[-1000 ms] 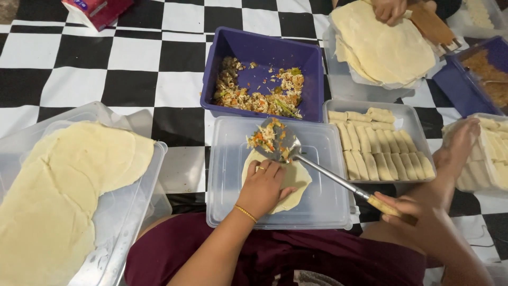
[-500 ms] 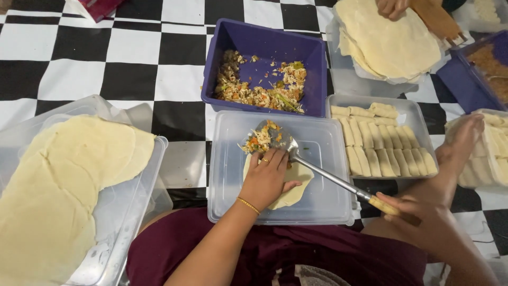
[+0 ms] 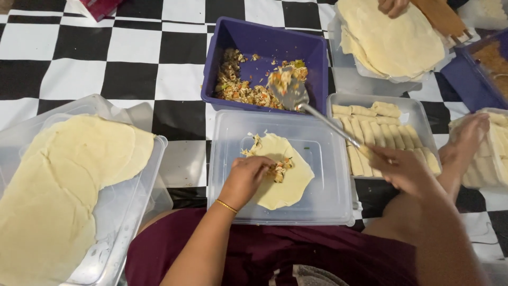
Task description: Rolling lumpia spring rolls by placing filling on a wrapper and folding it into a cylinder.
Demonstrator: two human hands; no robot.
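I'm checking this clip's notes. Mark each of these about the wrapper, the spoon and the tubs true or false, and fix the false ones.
1. The left hand rests on a round wrapper lying on a clear lid. True.
2. The right hand holds a spoon over the purple tub of filling. True.
3. The spoon is empty. False: it carries some chopped filling.
4. The tray of rolls lies left of the clear lid. False: it lies to its right.
5. A stack of flat wrappers sits in a clear tub on the left. True.
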